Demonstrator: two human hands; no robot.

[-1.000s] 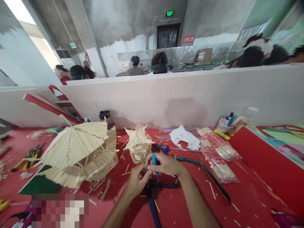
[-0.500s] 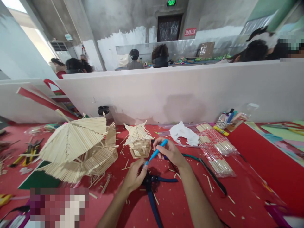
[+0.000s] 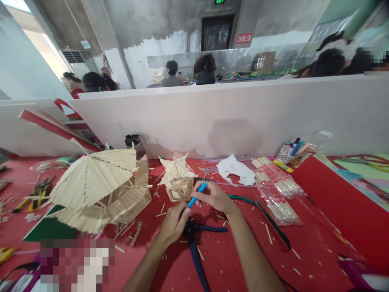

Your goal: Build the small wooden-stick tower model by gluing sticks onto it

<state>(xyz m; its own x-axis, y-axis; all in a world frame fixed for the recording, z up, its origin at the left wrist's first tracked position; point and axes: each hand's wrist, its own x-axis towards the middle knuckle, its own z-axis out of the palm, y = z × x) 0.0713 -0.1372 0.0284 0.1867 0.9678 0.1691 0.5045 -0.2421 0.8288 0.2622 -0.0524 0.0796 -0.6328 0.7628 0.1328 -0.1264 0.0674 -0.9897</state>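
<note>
The right hand [image 3: 212, 196] holds a blue marker [image 3: 197, 194] tilted between its fingers, above the red table [image 3: 243, 259]. The lower end of the marker meets the fingertips of the left hand [image 3: 174, 222]; these fingers are close together, but I cannot tell if they grip something. Under the hands lies a cutting tool with dark blue handles [image 3: 197, 253]. Just behind the hands stands a small pavilion of wooden sticks [image 3: 177, 182], and to its left stands a larger stick pavilion [image 3: 97, 182].
</note>
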